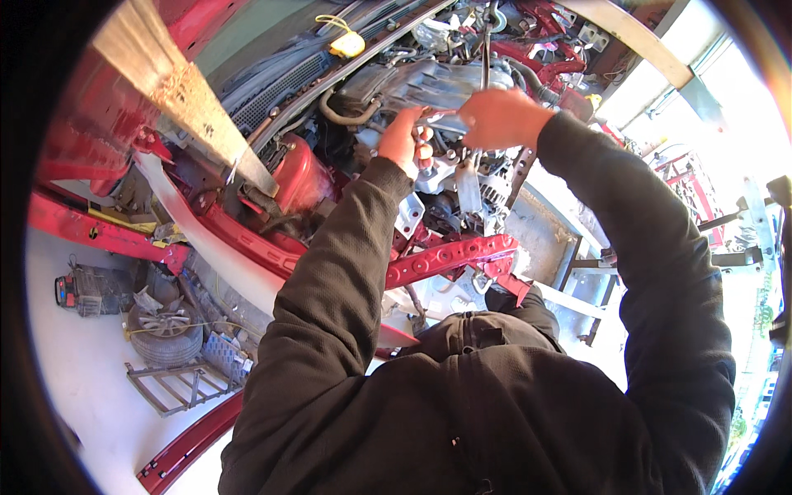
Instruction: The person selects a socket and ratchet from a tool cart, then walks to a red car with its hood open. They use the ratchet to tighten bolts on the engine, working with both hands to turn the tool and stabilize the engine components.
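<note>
Over the front of an open engine bay, my left hand (402, 143) is closed with its thumb up and its fingers curled. A thin reddish, shiny piece (437, 112) runs from it toward my right hand (502, 120); its kind is unclear. My right hand is closed beside a dark upright strap or bar (486, 70), and what lies inside its fingers is hidden. Both hands are above the front of the engine (404, 87), which has a dusty grey cover. A pale flat metal piece (469, 188) hangs below my right hand. Nearer to me runs a red perforated crossbeam (450, 257).
A wooden beam (186, 95) slants down at the left, by a red rounded part (301, 177). A yellow tape measure (350, 44) lies beyond the engine. On the floor at left are a wheel (165, 334), a metal rack (177, 386) and a red bar (186, 441).
</note>
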Demonstrator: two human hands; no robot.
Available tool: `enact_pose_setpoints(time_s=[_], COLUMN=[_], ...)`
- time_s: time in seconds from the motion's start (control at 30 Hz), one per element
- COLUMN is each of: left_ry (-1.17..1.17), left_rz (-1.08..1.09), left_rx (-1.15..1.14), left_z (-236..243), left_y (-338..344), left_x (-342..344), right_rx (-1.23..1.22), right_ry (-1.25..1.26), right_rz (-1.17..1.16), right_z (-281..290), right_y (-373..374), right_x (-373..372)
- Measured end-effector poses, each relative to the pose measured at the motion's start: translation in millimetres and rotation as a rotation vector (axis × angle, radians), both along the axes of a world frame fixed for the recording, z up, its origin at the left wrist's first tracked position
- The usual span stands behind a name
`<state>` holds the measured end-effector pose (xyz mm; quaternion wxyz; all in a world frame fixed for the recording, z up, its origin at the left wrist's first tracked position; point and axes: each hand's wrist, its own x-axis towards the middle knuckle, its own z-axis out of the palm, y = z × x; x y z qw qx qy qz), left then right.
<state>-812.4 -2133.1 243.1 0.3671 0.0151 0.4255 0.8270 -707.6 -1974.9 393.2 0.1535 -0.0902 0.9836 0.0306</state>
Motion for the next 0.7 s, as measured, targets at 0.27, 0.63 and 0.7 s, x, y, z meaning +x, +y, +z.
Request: enact_pose_setpoints(time_s=[0.27, 0.63, 0.7], left_ry=[-0.009, -0.032, -0.03], left_rz=[0.012, 0.045, 0.051], left_rx=[0.024, -0.022, -0.014], left_z=[-1, 2, -3], left_y=[1, -1, 2], left_x=[-3, 1, -1], right_rx=[-0.138, -0.142, 0.114], right_ry=[-0.107, 0.036, 0.207], right_rz=[-0.086, 0.116, 0.126], right_z=[12, 6, 4], right_y=[-8, -5, -3], right_x=[10, 9, 10])
